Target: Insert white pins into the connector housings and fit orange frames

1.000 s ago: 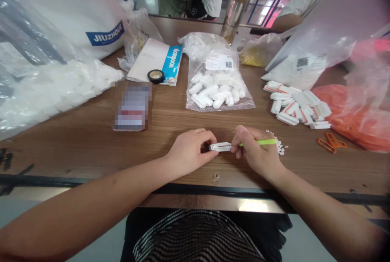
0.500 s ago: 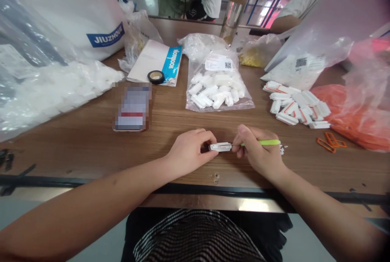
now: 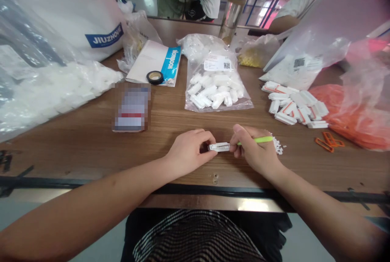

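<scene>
Our green tool point(image 3: 262, 139) has slid left!
Our left fingers point(image 3: 209, 135) pinch a white block point(image 3: 222, 147), right fingers point(image 3: 240, 133) grip the tool, tip seemingly touching.

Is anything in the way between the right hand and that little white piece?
Nothing visible is: the right hand holds a green tool whose thin shaft points at the white piece held by the left hand.

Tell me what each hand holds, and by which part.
Left hand: small white part, by its left end. Right hand: green tool, toward its thin tip.
</scene>
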A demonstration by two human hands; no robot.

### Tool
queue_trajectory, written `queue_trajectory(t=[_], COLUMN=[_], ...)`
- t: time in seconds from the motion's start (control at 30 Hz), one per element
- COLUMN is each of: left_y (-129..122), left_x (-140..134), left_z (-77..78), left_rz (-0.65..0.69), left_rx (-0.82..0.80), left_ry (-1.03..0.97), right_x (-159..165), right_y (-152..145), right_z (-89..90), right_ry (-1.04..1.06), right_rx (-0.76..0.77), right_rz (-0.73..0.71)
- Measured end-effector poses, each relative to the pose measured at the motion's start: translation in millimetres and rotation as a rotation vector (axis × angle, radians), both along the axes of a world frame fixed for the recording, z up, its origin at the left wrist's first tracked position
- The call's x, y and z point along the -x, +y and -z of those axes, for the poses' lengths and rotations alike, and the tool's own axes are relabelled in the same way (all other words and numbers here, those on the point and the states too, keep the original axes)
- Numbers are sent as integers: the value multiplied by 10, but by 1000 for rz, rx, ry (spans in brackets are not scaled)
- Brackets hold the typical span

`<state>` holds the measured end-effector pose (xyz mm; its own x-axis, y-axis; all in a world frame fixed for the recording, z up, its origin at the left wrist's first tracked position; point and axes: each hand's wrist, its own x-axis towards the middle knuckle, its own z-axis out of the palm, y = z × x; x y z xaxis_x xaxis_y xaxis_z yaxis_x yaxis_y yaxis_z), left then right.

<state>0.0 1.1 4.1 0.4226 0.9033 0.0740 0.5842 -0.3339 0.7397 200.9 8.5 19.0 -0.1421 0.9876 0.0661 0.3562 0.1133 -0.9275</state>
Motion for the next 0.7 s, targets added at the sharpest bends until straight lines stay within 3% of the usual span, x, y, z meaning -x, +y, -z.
queue_trajectory(t=[0.13, 0.4, 0.7], left_y=[4, 1, 2], left_x=[3, -3, -4], left_z=[14, 8, 8], left_rz=[-2, 2, -11], left_rx=[-11, -6, -7], left_ry=[-6, -9, -3], right_x=[-3, 7, -6], right_y=[-6, -24, -36], right_z=[25, 12, 45], right_ry=[45, -64, 23], right_rx=[-23, -71, -83], right_rz=[6, -11, 1])
